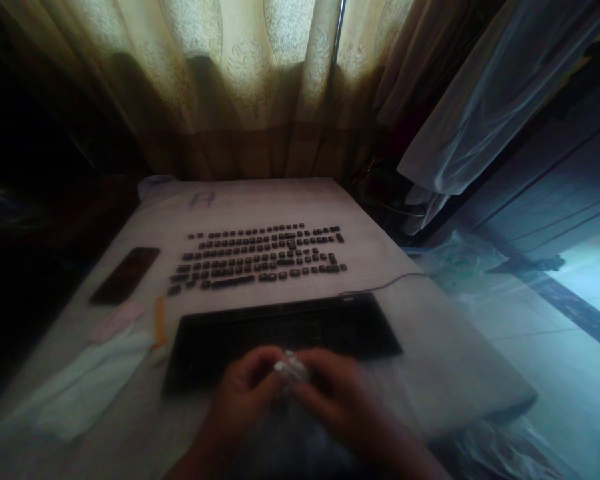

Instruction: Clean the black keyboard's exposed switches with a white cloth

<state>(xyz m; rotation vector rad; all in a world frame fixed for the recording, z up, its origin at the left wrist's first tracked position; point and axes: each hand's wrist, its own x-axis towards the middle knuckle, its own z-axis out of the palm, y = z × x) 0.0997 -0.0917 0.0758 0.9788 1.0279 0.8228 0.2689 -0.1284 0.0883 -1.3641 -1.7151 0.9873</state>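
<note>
My left hand (243,393) and my right hand (333,393) meet at the front of the table, fingers curled together around a small pale object (290,367) that is too blurred to name. They hover over the near edge of a black keyboard frame (280,337) with its keys removed. Behind the frame, several black keycaps (260,257) lie laid out in rows on the white cloth.
A dark phone (125,275) lies at the left. Near it are a pink strip (116,322), an orange tool (159,320) and a white cloth (90,387). A thin cable (385,285) leaves the frame rightwards. Curtains (250,87) hang behind the table.
</note>
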